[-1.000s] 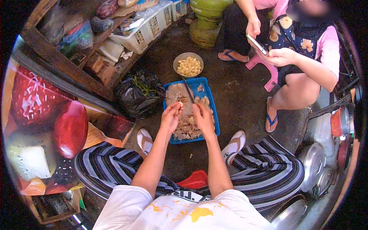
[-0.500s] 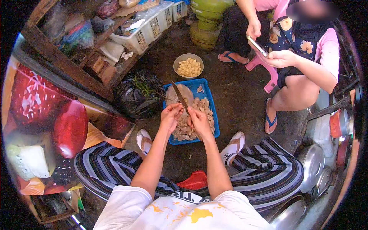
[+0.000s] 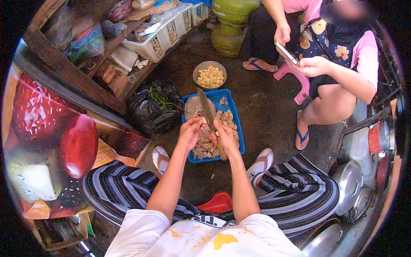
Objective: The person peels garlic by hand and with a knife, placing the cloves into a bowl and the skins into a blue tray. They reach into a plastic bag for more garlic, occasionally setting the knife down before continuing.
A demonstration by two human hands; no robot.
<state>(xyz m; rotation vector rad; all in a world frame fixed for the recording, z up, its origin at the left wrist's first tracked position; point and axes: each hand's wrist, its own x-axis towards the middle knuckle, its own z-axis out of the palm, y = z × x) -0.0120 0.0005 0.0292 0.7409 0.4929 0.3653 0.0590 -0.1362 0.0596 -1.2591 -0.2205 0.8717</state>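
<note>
My right hand (image 3: 225, 138) is wrapped round the handle of a knife (image 3: 206, 109), its blade pointing up and away over a blue tray (image 3: 242, 145). Beside the blade, my left hand (image 3: 192, 131) pinches a small pale piece, which looks like a garlic clove (image 3: 204, 121). Under both hands the tray holds many brownish cloves and skins (image 3: 207, 147), with a pale bag or lump (image 3: 195, 106) at its far left. Just beyond the tray stands a bowl (image 3: 198, 81) of peeled, cream-coloured cloves.
A black plastic bag (image 3: 156, 111) with green stems lies left of the tray. At the right, a person (image 3: 338, 70) sits on a pink stool (image 3: 302, 88), holding a phone. Green gas cylinders (image 3: 229, 34) stand at the back. Pot lids (image 3: 347, 182) are at the right, shelves (image 3: 107, 64) at the left.
The knife has turned in my right hand, so its blade shows broader and stands more upright, with the handle now visible below. My left hand has barely moved.
</note>
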